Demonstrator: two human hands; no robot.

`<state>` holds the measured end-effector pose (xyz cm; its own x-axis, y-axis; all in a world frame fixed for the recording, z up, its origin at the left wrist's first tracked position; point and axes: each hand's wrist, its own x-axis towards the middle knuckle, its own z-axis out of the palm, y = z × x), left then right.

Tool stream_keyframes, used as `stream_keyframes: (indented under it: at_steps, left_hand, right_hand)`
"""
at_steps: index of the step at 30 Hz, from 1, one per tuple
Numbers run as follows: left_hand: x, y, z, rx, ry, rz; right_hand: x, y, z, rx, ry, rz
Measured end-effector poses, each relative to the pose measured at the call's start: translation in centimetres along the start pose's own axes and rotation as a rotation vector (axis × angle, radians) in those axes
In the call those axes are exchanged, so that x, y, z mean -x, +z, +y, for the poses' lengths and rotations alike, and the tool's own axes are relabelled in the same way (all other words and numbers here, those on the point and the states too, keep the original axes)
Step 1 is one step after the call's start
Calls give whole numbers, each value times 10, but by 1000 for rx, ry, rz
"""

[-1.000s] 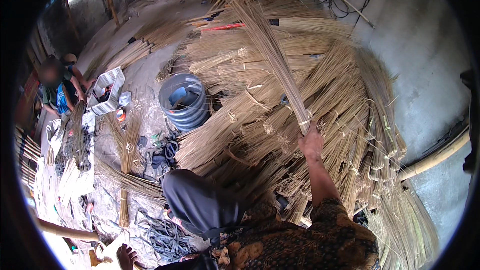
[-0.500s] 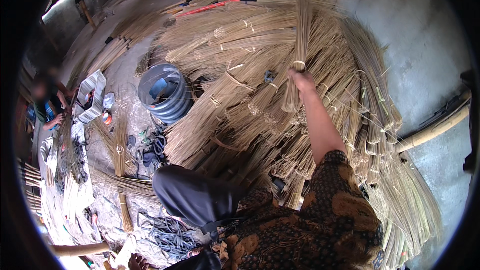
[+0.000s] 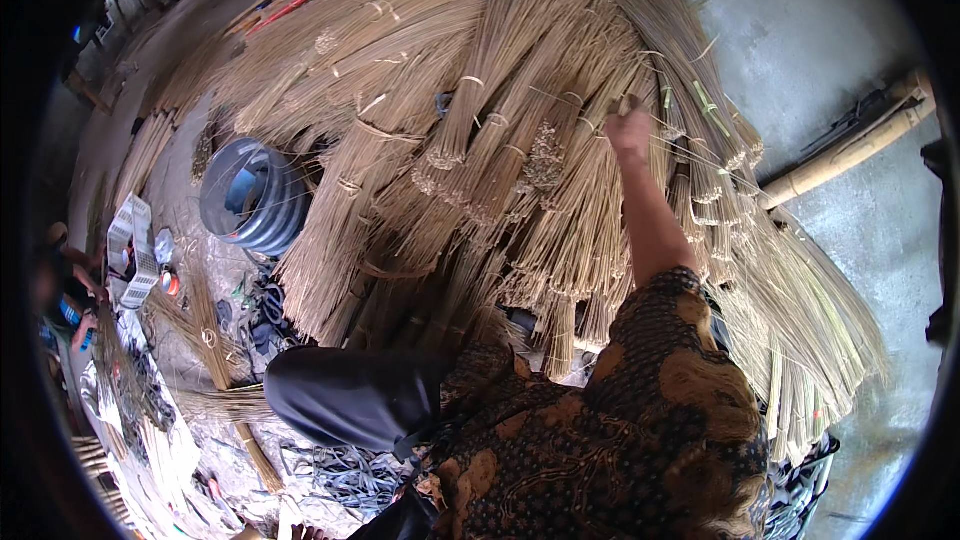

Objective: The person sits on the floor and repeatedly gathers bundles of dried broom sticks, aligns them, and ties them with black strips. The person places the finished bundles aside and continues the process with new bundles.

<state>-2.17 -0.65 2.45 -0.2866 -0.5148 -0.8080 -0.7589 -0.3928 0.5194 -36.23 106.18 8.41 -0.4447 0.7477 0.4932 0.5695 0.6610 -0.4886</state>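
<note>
My right hand (image 3: 628, 130) reaches out over a large pile of tied straw bundles (image 3: 560, 240). Its fingers are closed round the end of one straw bundle (image 3: 627, 105), which blends into the straw behind it. Left of that hand lies another bundle (image 3: 462, 120) with a pale tie, its cut end toward me. I cannot make out my left hand; only a small bit of fingers or toes shows at the lower edge, too cut off to tell.
A ribbed grey bucket (image 3: 255, 202) stands left of the pile. Beyond it are a white crate (image 3: 134, 245) and a person (image 3: 75, 295) at work. Dark strips (image 3: 350, 480) lie by my knee (image 3: 340, 395). A bamboo pole (image 3: 850, 145) leans along the right wall.
The bundle that my right hand held upright now appears to lie on the pile. That hand has moved right and grips another bundle. The whole view has shifted rightward.
</note>
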Motion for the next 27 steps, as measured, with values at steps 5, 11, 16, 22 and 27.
stream_keyframes:
  at_steps: [5,11,16,22,27]
  left_hand:
    - [6,13,6,-32,-5,10]
    - [12,13,1,-51,-12,21]
    - [18,12,-7,-60,-15,34]
    - [24,9,-23,-43,-17,41]
    - [28,7,-32,-64,-23,47]
  right_hand:
    - [-21,-95,99,457,390,125]
    - [-6,-146,132,560,508,-21]
    - [-11,-126,122,677,279,-280]
    - [-21,-75,114,684,211,-559]
    - [-19,-48,132,975,141,-718]
